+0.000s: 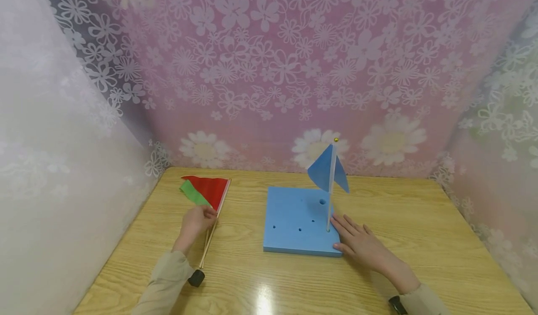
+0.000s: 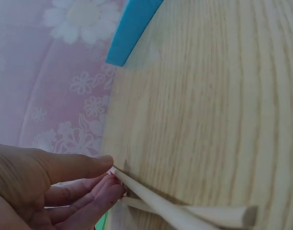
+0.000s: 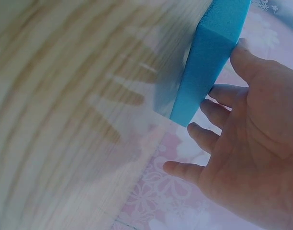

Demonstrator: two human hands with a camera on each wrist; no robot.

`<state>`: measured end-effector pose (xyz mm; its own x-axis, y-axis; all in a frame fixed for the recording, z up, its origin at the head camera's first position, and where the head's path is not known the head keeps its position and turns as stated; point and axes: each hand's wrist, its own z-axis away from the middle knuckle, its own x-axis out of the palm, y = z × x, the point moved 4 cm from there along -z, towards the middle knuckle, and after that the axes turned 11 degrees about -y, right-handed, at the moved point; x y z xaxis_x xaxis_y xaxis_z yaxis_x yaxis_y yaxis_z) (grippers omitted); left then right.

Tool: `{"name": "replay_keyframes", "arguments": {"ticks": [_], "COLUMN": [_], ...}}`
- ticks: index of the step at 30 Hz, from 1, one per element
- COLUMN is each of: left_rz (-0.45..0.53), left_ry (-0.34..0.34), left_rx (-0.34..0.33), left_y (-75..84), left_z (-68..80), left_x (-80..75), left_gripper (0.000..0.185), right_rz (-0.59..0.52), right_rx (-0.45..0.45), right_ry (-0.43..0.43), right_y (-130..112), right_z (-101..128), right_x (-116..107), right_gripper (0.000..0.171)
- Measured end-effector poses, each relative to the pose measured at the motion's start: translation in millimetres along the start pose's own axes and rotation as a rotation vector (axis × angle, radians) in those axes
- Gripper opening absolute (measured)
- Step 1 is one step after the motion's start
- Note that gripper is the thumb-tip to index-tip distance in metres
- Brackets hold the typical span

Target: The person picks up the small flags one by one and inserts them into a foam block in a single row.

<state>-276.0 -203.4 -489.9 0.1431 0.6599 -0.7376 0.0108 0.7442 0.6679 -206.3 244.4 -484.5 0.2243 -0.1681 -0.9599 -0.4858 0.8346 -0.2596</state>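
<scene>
Table edges: the light wooden table (image 1: 420, 240) is being walled in by pink flowered curtain (image 1: 294, 72) at the back and both sides; bare wood is lying open between the two hands and to the right of the block.
Foam block: the square blue foam block with holes (image 1: 294, 221) is sitting mid-table, a blue flag on a white stick (image 1: 329, 175) standing upright in a hole near its right edge.
Right hand: the right hand (image 1: 361, 245) is resting open, fingers straight, thumb touching the block's near right corner.
Left hand: the left hand (image 1: 197, 221) is pinching thin wooden sticks (image 2: 185, 213).
Lying flags: the red flag (image 1: 210, 189) and green flag (image 1: 191, 192) are lying flat at the table's left, well apart from the block, their sticks running toward the near edge.
</scene>
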Motion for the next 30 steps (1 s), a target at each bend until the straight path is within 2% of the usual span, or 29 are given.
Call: {"name": "replay_keyframes", "arguments": {"ticks": [3,10,14,18,23,30], "left_rz": [0.024,-0.071,-0.069,-0.012,0.1,0.223], "left_ry": [-0.006,0.036,0.049,0.039,0.017,0.023], "left_rx": [-0.016,0.007,-0.003,-0.019,-0.005,0.011], "left_y": [1.2,6.8,6.3,4.2,6.5,7.9], "left_z": [1.0,2.3,1.9,0.2,-1.1,-3.6], "left_x": [2.8,6.2,5.4,4.0,1.0,-2.0], "left_gripper": [0.013,0.011,0.008,0.009,0.013,0.018], "right_rz": [-0.004,-0.013,-0.015,-0.012,-0.005,0.0], "right_rx": [0.0,-0.001,-0.005,-0.007,-0.005,-0.004], "right_ry": [0.001,-0.003,0.0,0.004,0.011,0.012], "right_y": [0.1,-0.2,-0.9,-1.0,-0.4,0.7], "right_z": [0.1,0.7,1.0,1.3,1.8,1.7], "right_x": [0.1,-0.5,-0.9,-0.9,-0.5,0.7], "right_gripper": [0.065,0.065,0.065,0.065,0.065,0.065]}}
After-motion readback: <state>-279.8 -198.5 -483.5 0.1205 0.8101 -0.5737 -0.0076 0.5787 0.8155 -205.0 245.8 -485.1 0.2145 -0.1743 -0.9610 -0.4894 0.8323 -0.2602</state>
